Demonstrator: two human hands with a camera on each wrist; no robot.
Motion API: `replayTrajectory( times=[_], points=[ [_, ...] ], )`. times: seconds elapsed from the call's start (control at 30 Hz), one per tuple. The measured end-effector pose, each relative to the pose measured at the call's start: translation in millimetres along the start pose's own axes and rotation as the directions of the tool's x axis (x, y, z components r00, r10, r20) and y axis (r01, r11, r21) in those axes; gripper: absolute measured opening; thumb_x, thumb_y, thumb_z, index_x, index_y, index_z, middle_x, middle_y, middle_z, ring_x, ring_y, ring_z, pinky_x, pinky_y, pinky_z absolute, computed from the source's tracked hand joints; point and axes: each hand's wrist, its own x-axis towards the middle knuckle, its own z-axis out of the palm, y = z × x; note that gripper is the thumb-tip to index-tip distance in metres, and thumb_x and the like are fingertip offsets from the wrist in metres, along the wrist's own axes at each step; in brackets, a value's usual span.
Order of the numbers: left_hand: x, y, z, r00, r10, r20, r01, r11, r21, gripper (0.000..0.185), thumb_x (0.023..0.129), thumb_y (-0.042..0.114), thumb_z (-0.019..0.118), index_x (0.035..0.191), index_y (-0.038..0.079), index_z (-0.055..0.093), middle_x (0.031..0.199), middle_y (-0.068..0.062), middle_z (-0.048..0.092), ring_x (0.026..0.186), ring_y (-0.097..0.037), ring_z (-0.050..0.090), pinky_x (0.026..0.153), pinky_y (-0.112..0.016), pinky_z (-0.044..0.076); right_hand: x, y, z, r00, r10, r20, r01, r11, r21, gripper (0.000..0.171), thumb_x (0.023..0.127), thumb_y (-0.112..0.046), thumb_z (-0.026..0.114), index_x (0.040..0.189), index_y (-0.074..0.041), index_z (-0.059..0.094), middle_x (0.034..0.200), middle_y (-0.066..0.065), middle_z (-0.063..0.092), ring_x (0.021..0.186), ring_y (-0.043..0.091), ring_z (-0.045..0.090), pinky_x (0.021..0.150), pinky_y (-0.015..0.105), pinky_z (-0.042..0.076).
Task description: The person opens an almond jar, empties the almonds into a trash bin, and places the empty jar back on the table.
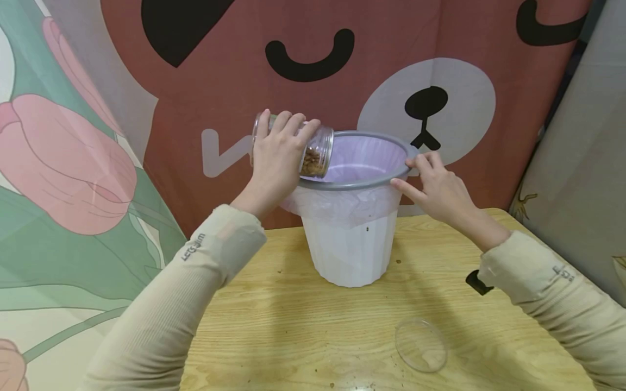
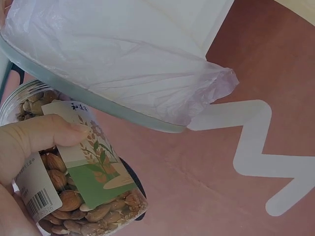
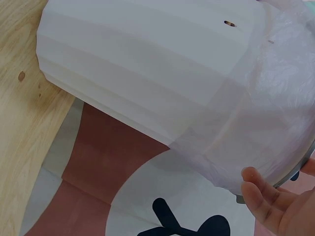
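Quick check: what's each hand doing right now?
Left hand: grips the clear glass jar of almonds, tilted over the white bin.
Right hand: open, fingers touching the white bin's grey rim.

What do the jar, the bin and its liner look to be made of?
The jar is clear, glossy plastic or glass, hard to tell which: almonds show through its wall under a paper label. The bin looks like matte white ribbed plastic with a grey rim. The liner is thin, translucent lilac plastic film, wrinkled over the rim.
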Motion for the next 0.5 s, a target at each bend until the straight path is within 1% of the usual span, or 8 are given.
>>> replayTrajectory(
  times=[0.3,0.5],
  points=[
    [0.7,-2.2,-0.7,1.0,0.02,0.014,-0.02,1.0,0.0,0.058,0.079,-0.007,0.052,0.13,0.021,0.045,0.126,-0.003,0.046,0.119,-0.022,0.033,0.105,-0.043,0.006,0.0,-0.9,0.8,1.0,0.003,0.004,-0.003,1.0,0.004,0.053,0.087,-0.048,0.048,0.115,-0.003,0.045,0.117,0.02,0.038,0.045,0.02,0.044,0.043,0.033,0.038],
    [0.4,-2.9,-0.7,0.999,0.034,0.016,-0.034,0.999,0.0,0.057,0.08,-0.009,0.05,0.129,0.021,0.045,0.126,-0.003,0.046,0.119,-0.022,0.033,0.105,-0.043,0.008,-0.3,-1.2,0.3,1.0,0.005,0.005,-0.005,1.0,0.003,0.053,0.087,-0.048,0.048,0.115,-0.003,0.044,0.117,0.02,0.038,0.045,0.02,0.043,0.042,0.032,0.037]
  ],
)
